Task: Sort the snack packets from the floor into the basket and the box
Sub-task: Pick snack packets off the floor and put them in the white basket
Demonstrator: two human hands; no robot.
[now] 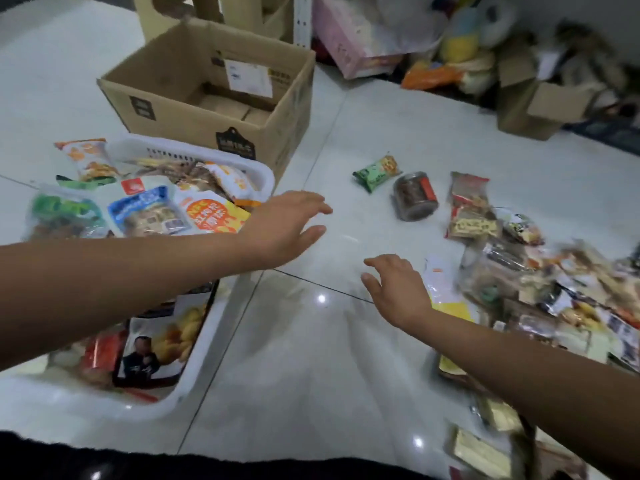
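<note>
Both hands are holding nothing at this moment. The left hand (287,223) is hovering just beside the right edge of the white basket (180,400), with its fingers (311,202) spread and relaxed. The right hand (398,289) is hanging above the floor (311,358), close to the near edge of the big pile of snack packets (519,282); its fingers (377,263) are also wide and loosely bent.

Most packets are lying in that pile on the right. A green packet (375,172) and a small jar (414,197) are lying apart from it, further out. The cardboard box (180,112) is standing behind the basket and seems to be holding little.

Several things could go wrong from here, in my judgement:

- The basket is already looking very full, with packets rising above its rim. One more packet dropped on top is likely to slide off onto the floor.
- The packets in the pile are overlapping. A quick grab may take two different kinds together and spoil the sorting.
- The jar is lying on its side, so a careless brush of the hand could make it roll away.
- The left forearm is crossing over the basket and could push the top packets out.
</note>
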